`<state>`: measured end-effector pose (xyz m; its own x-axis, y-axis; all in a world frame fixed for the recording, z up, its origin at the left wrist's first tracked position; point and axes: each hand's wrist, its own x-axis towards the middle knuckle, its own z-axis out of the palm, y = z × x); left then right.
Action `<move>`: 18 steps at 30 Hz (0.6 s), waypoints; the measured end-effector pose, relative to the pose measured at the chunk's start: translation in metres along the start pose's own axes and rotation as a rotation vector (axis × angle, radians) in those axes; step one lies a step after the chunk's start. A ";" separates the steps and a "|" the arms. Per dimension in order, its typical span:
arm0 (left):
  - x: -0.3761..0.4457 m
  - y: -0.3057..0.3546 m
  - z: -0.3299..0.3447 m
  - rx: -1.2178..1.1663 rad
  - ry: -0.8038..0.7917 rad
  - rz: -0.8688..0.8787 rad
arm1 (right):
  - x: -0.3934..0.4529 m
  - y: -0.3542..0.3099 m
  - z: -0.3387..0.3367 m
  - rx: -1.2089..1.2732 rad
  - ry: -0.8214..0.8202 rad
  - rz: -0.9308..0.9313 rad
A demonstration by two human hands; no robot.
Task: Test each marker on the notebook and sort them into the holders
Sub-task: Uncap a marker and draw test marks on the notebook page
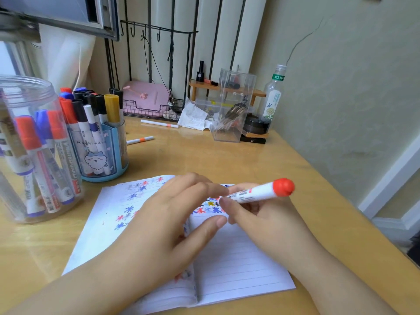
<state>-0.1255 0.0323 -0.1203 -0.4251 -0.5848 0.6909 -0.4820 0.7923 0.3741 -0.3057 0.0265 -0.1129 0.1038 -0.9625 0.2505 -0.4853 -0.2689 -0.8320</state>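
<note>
Mid-frame, my right grip (pixel 254 214) pinched the red marker (pixel 261 192) over the notebook (pixel 238 264); my left grip (pixel 172 214), fingers relaxed, reached toward its near end, holding nothing.

Marker (pixel 259 193) tip hidden behind hands; clear jar (pixel 27 155) cut off at left edge.

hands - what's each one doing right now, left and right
Left hand: open, fingers relaxed over the notebook, holding nothing.
Right hand: gripping the red marker, red end pointing up and to the right.
</note>
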 end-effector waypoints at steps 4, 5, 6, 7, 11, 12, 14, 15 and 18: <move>0.001 -0.003 0.000 -0.009 0.035 -0.019 | -0.006 -0.005 0.006 0.251 -0.231 -0.023; 0.001 -0.007 0.000 -0.009 0.026 -0.036 | -0.005 -0.005 0.008 0.324 -0.248 -0.032; 0.001 -0.011 0.000 -0.005 0.011 -0.054 | -0.004 -0.004 0.008 0.387 -0.248 -0.031; 0.000 -0.016 0.001 0.006 -0.008 -0.065 | -0.003 -0.004 0.007 0.428 -0.237 -0.026; -0.001 -0.026 0.008 0.103 -0.061 -0.055 | -0.001 0.001 0.004 0.458 -0.189 -0.019; -0.001 -0.026 0.008 0.118 -0.059 -0.056 | -0.001 0.002 0.002 0.469 -0.174 -0.009; -0.001 -0.030 0.007 0.124 -0.050 -0.079 | 0.002 0.003 -0.005 0.566 -0.134 0.000; -0.001 -0.033 0.006 0.126 -0.048 -0.097 | 0.003 0.003 -0.010 0.636 -0.125 -0.013; -0.002 -0.040 0.006 0.175 -0.053 -0.128 | 0.004 0.005 -0.022 0.739 -0.136 -0.065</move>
<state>-0.1101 0.0011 -0.1407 -0.3896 -0.6908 0.6091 -0.6582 0.6714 0.3406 -0.3264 0.0217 -0.1050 0.2419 -0.9268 0.2873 0.2291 -0.2332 -0.9451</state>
